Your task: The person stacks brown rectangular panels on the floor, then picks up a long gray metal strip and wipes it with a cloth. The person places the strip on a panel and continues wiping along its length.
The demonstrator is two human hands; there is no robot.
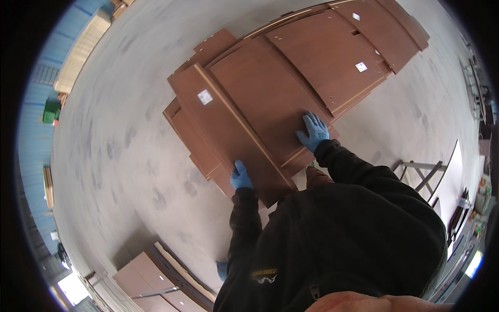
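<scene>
A narrow brown panel [223, 125] with a white label lies across the near end of a pile of brown panels, its long edge a lighter wood colour. My left hand [241, 177], in a blue glove, is closed on the left long edge of this panel, close to its near end; some fingers are hidden. To its right, my right hand [315, 133], also blue-gloved, rests flat with fingers apart on a wider brown panel [260, 93]. It holds nothing.
More labelled brown panels [322, 57] overlap toward the far right. A second stack of panels [150, 275] sits at the lower left. To the right stands a metal frame [423, 169] beside a white sheet [450, 182]. Long boards [83, 52] lie by the blue wall.
</scene>
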